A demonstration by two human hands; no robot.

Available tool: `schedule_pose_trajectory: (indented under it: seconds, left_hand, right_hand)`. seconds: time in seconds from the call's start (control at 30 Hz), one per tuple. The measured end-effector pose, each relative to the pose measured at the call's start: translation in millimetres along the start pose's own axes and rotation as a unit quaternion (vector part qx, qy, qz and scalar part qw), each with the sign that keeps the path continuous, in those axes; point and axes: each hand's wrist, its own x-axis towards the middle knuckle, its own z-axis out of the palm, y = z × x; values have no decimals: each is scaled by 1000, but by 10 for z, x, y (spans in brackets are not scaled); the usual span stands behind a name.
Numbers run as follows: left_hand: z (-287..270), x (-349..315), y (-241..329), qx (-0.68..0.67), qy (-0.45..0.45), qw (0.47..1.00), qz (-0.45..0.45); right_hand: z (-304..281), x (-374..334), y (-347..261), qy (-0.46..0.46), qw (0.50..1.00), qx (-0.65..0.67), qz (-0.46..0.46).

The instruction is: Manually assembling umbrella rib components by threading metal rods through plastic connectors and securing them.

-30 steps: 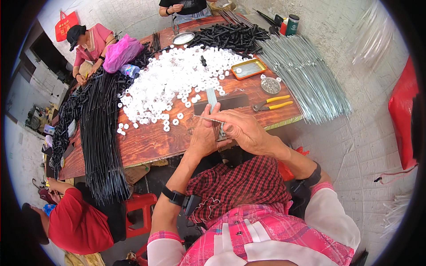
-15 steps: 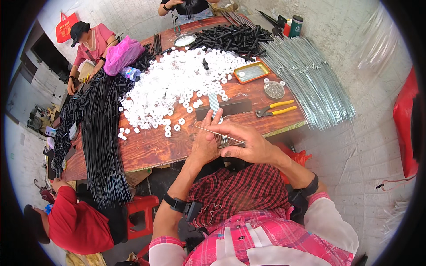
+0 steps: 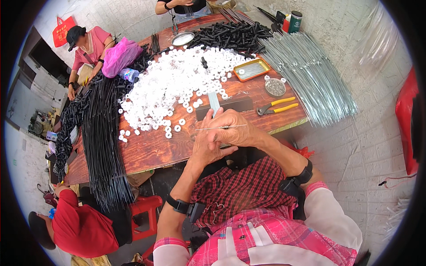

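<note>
Head view: a thin metal wire is held level above the near edge of the wooden table, just in front of the dark block that lies on the table. The right hand is closed over the wire, its fingers curled tight around the right part. The left hand is cupped beneath it, fingers bent and pressed against the right hand; whether the left fingertips pinch the wire itself cannot be told. The wire is judged light, stiff yet springy and smooth, so it would be best gripped near its middle or close to the worked end, where it flexes least.

Beyond the block, an orange tray is seen holding short silver pins. To the right of the block, near the yellow-handled pliers, a round metal dish is filled with small grey parts. Far behind the block, past the heap of white plastic rings, a shallow metal bowl stands; its contents cannot be made out.
</note>
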Motion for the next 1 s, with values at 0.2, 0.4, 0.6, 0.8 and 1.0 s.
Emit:
schedule_pose_trajectory:
  seconds: [0.2, 0.4, 0.6, 0.8, 1.0]
  left_hand:
    - [-4, 38, -34, 28, -7, 1000, 7]
    - [-2, 50, -76, 38, 7, 999, 33]
    - [0, 24, -69, 22, 4, 999, 31]
    - [-19, 43, -50, 79, -32, 996, 32]
    - [-390, 123, 122, 57, -174, 983, -1]
  right_hand:
    - [88, -171, 226, 59, 996, -68, 9]
    - [163, -395, 684, 107, 977, -184, -29]
    - [65, -381, 501, 91, 945, -313, -29]
    - [27, -483, 539, 19, 917, -398, -33]
    - [-29, -593, 434, -11, 941, -336, 25]
